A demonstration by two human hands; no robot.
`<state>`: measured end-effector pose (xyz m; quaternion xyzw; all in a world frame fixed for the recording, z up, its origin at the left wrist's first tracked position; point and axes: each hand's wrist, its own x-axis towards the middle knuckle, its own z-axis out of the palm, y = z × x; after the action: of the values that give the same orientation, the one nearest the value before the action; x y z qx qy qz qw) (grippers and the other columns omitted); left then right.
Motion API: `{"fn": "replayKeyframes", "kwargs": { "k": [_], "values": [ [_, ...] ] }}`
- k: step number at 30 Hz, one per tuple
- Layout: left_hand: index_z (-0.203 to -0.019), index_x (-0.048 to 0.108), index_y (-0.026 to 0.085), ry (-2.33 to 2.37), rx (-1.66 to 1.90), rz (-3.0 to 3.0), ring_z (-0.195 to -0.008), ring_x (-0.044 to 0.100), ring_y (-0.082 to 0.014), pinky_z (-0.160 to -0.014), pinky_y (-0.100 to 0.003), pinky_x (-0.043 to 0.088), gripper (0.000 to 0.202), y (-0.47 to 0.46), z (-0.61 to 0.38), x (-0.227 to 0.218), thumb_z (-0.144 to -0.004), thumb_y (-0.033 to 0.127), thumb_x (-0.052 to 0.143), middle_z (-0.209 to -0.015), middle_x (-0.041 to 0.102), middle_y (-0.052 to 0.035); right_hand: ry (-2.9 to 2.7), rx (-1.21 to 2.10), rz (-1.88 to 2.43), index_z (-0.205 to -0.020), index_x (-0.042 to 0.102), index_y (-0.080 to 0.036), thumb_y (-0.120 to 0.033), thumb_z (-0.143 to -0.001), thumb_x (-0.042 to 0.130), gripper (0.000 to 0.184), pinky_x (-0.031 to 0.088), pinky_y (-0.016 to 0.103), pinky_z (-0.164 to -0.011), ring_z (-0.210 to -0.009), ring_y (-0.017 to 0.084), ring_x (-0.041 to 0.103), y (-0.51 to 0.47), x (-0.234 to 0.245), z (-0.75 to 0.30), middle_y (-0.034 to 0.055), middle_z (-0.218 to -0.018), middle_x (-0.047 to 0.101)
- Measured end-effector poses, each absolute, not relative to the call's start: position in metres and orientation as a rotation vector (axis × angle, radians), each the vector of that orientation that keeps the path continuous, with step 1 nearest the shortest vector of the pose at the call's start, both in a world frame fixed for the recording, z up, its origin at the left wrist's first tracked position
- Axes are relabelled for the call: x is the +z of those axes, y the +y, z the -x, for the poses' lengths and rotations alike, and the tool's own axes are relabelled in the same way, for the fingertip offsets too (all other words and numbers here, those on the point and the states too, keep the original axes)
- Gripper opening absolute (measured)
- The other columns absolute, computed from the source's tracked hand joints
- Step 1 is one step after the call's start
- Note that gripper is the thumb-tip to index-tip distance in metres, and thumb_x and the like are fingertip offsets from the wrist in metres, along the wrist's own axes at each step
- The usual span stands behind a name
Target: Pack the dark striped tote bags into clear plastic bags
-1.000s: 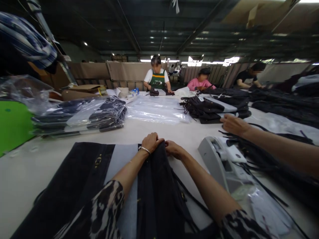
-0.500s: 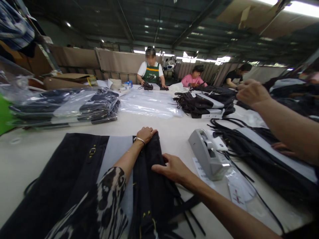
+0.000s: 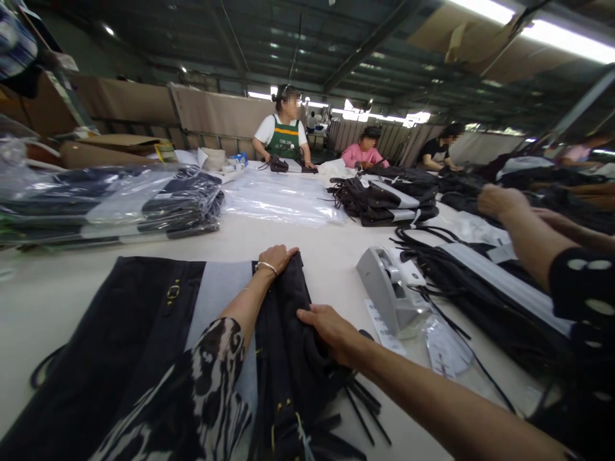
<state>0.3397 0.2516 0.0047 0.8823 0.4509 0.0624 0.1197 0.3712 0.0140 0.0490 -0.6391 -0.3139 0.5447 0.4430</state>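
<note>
A folded black fabric bag [image 3: 288,346] with cords lies on the pale table [image 3: 331,256] in front of me. My left hand [image 3: 277,257], a bangle at its wrist, is closed on the bag's far end. My right hand [image 3: 328,330] lies on the bag's middle with its fingers curled into the fabric, near the loose black cords [image 3: 358,403]. A second flat black bag [image 3: 120,346] with a gold buckle and a grey sheet [image 3: 218,294] lies to my left.
A grey tape dispenser [image 3: 389,291] stands right of my hands. A co-worker's arm [image 3: 523,230] reaches over black bags [image 3: 485,288] at the right. Bagged stacks [image 3: 125,205] sit at the left, clear plastic sheets [image 3: 283,198] and more bags [image 3: 384,200] further back. Three people work at the far end.
My right hand slid back from the bag's far end to its middle and now grips there. The co-worker's arm rose and moved right. My view tilted slightly.
</note>
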Motion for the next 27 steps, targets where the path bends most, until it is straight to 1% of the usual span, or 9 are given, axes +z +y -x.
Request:
{"fn": "replayKeyframes", "kwargs": {
  "k": [3, 5, 10, 14, 18, 21, 24, 25, 27],
  "values": [
    [-0.106, 0.068, 0.015, 1.309, 0.181, -2.553, -0.107, 0.065, -0.0347, -0.085, -0.043, 0.049, 0.075, 0.253, -0.34, 0.004, -0.091, 0.07, 0.018, -0.112, 0.07, -0.0193, -1.049, 1.131, 1.691, -0.07, 0.064, -0.017, -0.033, -0.067, 0.072, 0.018, 0.042, 0.024, -0.059, -0.065, 0.015, 0.057, -0.007, 0.053, -0.368, -0.0011, -0.069, 0.064],
    [-0.105, 0.068, 0.016, 1.305, 0.188, -2.532, -0.107, 0.065, -0.0341, -0.085, -0.042, 0.049, 0.076, 0.254, -0.339, 0.004, -0.091, 0.072, 0.018, -0.112, 0.07, -0.019, -1.122, 1.026, 1.74, -0.069, 0.064, -0.017, -0.03, -0.07, 0.067, 0.013, 0.041, 0.024, -0.059, -0.066, 0.015, 0.056, -0.015, 0.057, -0.366, -0.0016, -0.07, 0.064],
    [-0.096, 0.068, 0.021, 1.317, 0.26, -2.453, -0.102, 0.066, -0.0297, -0.081, -0.036, 0.048, 0.071, 0.258, -0.334, 0.005, -0.09, 0.072, 0.018, -0.106, 0.072, -0.0137, -0.944, 0.867, 1.705, -0.093, 0.064, -0.02, -0.033, -0.076, 0.058, 0.022, 0.045, 0.028, -0.071, -0.08, 0.019, 0.06, -0.016, 0.048, -0.355, 0.0003, -0.083, 0.068],
    [-0.085, 0.065, 0.023, 1.322, 0.375, -2.38, -0.096, 0.066, -0.0283, -0.076, -0.033, 0.045, 0.066, 0.261, -0.331, 0.002, -0.09, 0.072, 0.022, -0.097, 0.072, -0.011, -0.611, 1.138, 1.56, -0.084, 0.06, -0.02, -0.039, -0.071, 0.059, 0.023, 0.046, 0.03, -0.068, -0.07, 0.018, 0.06, -0.012, 0.024, -0.355, 0.0008, -0.074, 0.067],
    [-0.071, 0.059, 0.023, 1.301, 0.505, -2.297, -0.085, 0.065, -0.0271, -0.069, -0.031, 0.042, 0.058, 0.265, -0.329, -0.001, -0.089, 0.07, 0.03, -0.081, 0.069, -0.0089, -0.572, 1.422, 1.564, -0.075, 0.062, -0.019, -0.033, -0.061, 0.064, 0.019, 0.044, 0.03, -0.059, -0.059, 0.018, 0.058, -0.007, 0.018, -0.373, -0.0016, -0.06, 0.061],
    [-0.063, 0.052, 0.023, 1.253, 0.647, -2.222, -0.074, 0.061, -0.0227, -0.065, -0.029, 0.04, 0.053, 0.268, -0.325, -0.003, -0.088, 0.066, 0.033, -0.068, 0.063, -0.0043, -0.901, 1.16, 1.868, -0.055, 0.058, -0.019, -0.025, -0.056, 0.069, 0.012, 0.045, 0.029, -0.064, -0.07, 0.02, 0.061, -0.004, 0.023, -0.389, 0.0003, -0.066, 0.062],
    [-0.059, 0.046, 0.023, 1.19, 0.803, -2.123, -0.064, 0.054, -0.0176, -0.061, -0.027, 0.039, 0.051, 0.269, -0.32, -0.002, -0.088, 0.062, 0.034, -0.058, 0.053, 0.0006, -1.089, 0.796, 1.925, -0.052, 0.058, -0.018, -0.022, -0.053, 0.075, 0.017, 0.045, 0.032, -0.085, -0.099, 0.025, 0.059, -0.004, 0.025, -0.393, 0.0047, -0.096, 0.067],
    [-0.059, 0.045, 0.023, 1.174, 0.85, -2.084, -0.063, 0.051, -0.0164, -0.06, -0.026, 0.039, 0.05, 0.269, -0.318, -0.002, -0.088, 0.062, 0.033, -0.056, 0.051, 0.0017, -1.11, 0.777, 1.872, -0.054, 0.06, -0.018, -0.023, -0.055, 0.075, 0.015, 0.044, 0.032, -0.088, -0.103, 0.025, 0.058, -0.005, 0.025, -0.391, 0.0051, -0.102, 0.066],
    [-0.059, 0.043, 0.022, 1.157, 0.921, -2.01, -0.06, 0.048, -0.0147, -0.058, -0.025, 0.04, 0.05, 0.268, -0.314, 0.0, -0.089, 0.061, 0.03, -0.054, 0.047, 0.003, -1.071, 0.946, 1.724, -0.062, 0.064, -0.018, -0.027, -0.061, 0.072, 0.012, 0.046, 0.032, -0.083, -0.095, 0.023, 0.06, -0.009, 0.027, -0.386, 0.0043, -0.096, 0.067]
  ]
}}
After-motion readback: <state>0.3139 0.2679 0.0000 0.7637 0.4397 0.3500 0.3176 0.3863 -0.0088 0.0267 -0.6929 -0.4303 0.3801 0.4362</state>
